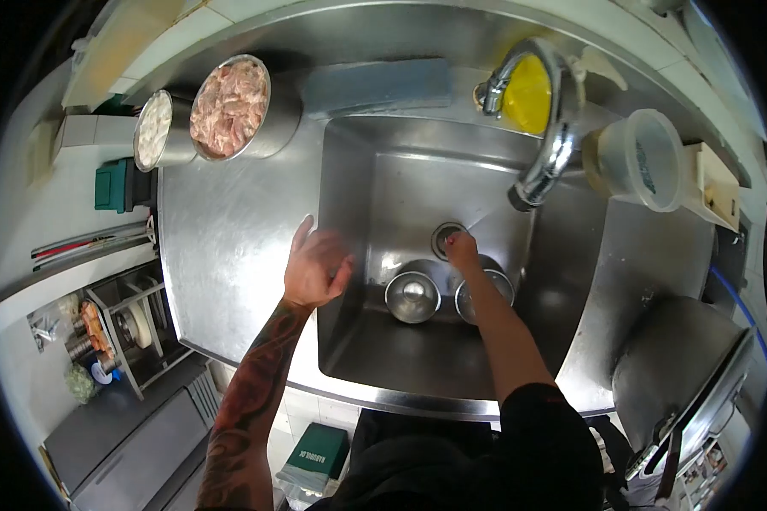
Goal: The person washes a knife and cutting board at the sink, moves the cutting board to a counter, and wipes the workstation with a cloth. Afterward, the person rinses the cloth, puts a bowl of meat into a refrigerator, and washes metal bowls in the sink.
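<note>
My left hand [315, 266] is over the left rim of the steel sink [426, 362], fingers apart and a little blurred, with nothing in it. Down in the basin, my right hand [462, 250] is closed at the sink drain [442, 241]. What its fingers hold, if anything, is hidden. Two round metal bowls [412, 300] sit on the sink floor just below that hand. My right forearm partly covers the second bowl [502, 294]. The curved chrome faucet [547, 175] reaches over the basin's back right, above and right of my right hand.
A metal container of raw meat pieces [230, 109] and a smaller container of pale contents [153, 129] stand back left. Behind the faucet is a yellow object [527, 95]. A translucent plastic bucket [656, 160] stands back right. A large metal pot [669, 362] is at lower right.
</note>
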Available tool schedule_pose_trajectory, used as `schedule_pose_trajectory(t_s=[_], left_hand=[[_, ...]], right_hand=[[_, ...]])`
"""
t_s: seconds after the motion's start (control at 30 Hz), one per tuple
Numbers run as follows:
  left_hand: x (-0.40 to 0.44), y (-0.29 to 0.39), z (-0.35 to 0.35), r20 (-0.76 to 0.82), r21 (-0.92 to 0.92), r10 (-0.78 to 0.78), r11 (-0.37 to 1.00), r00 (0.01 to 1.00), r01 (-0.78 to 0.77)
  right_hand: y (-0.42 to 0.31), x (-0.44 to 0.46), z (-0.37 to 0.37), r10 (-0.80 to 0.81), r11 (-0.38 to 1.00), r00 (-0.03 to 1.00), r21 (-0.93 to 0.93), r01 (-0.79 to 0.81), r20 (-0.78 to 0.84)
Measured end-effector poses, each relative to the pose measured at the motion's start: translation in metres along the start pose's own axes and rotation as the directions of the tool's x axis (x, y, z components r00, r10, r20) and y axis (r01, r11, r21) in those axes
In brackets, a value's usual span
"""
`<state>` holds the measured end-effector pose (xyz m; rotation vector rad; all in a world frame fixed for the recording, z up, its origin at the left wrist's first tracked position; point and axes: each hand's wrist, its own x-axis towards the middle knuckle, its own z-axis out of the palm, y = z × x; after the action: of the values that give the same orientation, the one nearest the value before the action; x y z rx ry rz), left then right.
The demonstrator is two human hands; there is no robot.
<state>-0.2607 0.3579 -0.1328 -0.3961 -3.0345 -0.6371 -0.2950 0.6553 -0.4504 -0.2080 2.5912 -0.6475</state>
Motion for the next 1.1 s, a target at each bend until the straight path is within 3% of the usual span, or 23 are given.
schedule_pose_trajectory(t_s=[0.03,0.1,0.13,0.2,0.27,0.33,0.4,0.47,0.53,0.57,0.63,0.7,0.73,0.77,0.8,0.83,0.87,0.9,0.97,1.03,1.1], left_hand=[[-0.001,0.0,0.0,-0.021,-0.006,-0.008,1.0,1.0,0.008],[-0.001,0.002,-0.001,-0.058,-0.028,-0.007,1.0,0.998,0.005],[-0.001,0.002,-0.003,-0.058,-0.034,-0.002,0.999,0.998,0.0],[-0.001,0.005,-0.003,-0.079,-0.066,0.027,0.997,0.996,-0.033],[-0.002,0.005,-0.001,-0.075,-0.02,-0.009,1.0,0.997,0.008],[-0.004,0.002,0.001,-0.076,-0.007,0.016,1.0,0.997,-0.016],[-0.002,0.008,-0.001,-0.084,-0.014,0.044,0.999,0.995,-0.045],[-0.003,0.01,-0.002,-0.089,0.003,0.03,1.0,0.996,-0.03],[-0.006,0.012,-0.002,-0.123,-0.021,0.058,0.998,0.991,-0.061],[-0.008,0.01,-0.001,-0.128,0.0,0.074,0.997,0.989,-0.074],[0.001,0.006,-0.002,-0.16,0.032,0.091,0.996,0.983,-0.087],[-0.006,0.008,-0.004,-0.114,-0.003,0.068,0.998,0.991,-0.069],[-0.008,0.009,-0.005,-0.115,0.004,0.056,0.998,0.992,-0.056],[-0.007,0.01,-0.007,-0.103,-0.007,0.054,0.998,0.993,-0.055],[-0.007,0.009,-0.008,-0.093,-0.019,0.053,0.998,0.994,-0.055],[-0.008,0.005,-0.006,-0.102,-0.016,0.074,0.997,0.992,-0.076],[-0.009,0.003,-0.005,-0.108,-0.009,0.071,0.997,0.992,-0.072],[-0.01,0.003,-0.004,-0.11,-0.015,0.076,0.997,0.991,-0.078],[-0.012,0.001,-0.003,-0.115,-0.009,0.088,0.996,0.99,-0.089],[-0.013,-0.001,0.0,-0.124,-0.009,0.089,0.996,0.988,-0.09],[-0.013,0.0,-0.003,-0.133,-0.004,0.101,0.995,0.986,-0.103]], right_hand=[[0.004,-0.007,-0.011,0.07,0.945,0.996,0.323,-0.05,-0.049],[-0.006,-0.03,-0.063,0.179,0.565,0.977,0.825,-0.009,-0.112],[-0.015,-0.044,-0.109,0.187,0.581,0.974,0.814,-0.002,-0.131],[-0.031,-0.076,-0.206,0.183,0.446,0.964,0.89,0.094,-0.194],[-0.061,-0.11,-0.307,0.248,0.398,0.847,0.847,0.353,-0.47],[-0.073,-0.137,-0.404,0.187,0.6,0.628,0.594,0.536,-0.755],[-0.069,-0.152,-0.487,0.22,0.76,0.408,0.418,0.498,-0.886],[-0.048,-0.134,-0.548,0.209,0.817,0.078,0.218,0.534,-0.975],[0.013,-0.091,-0.585,0.087,0.99,-0.108,0.074,0.12,-0.99],[0.078,-0.061,-0.582,0.118,0.972,0.138,0.086,-0.217,-0.983],[0.069,-0.06,-0.591,0.211,0.862,0.337,0.013,-0.506,-0.918],[0.018,-0.098,-0.563,0.054,0.969,0.014,0.049,-0.241,-0.998],[0.002,-0.103,-0.538,0.192,0.977,0.074,0.198,0.074,-0.979],[-0.017,-0.108,-0.511,0.304,0.861,0.175,0.349,0.37,-0.936],[-0.065,-0.121,-0.478,0.301,0.806,0.321,0.42,0.418,-0.898],[-0.079,-0.111,-0.437,0.245,0.658,0.529,0.54,0.525,-0.813],[-0.093,-0.101,-0.397,0.172,0.476,0.717,0.694,0.539,-0.675],[-0.106,-0.091,-0.357,0.093,0.325,0.856,0.828,0.456,-0.508],[-0.158,-0.08,-0.336,0.171,0.31,0.913,0.9,0.308,-0.371],[-0.182,-0.05,-0.318,0.227,0.245,0.873,0.893,0.378,-0.432],[-0.134,0.034,-0.247,0.122,0.588,0.922,0.775,0.231,-0.367]])
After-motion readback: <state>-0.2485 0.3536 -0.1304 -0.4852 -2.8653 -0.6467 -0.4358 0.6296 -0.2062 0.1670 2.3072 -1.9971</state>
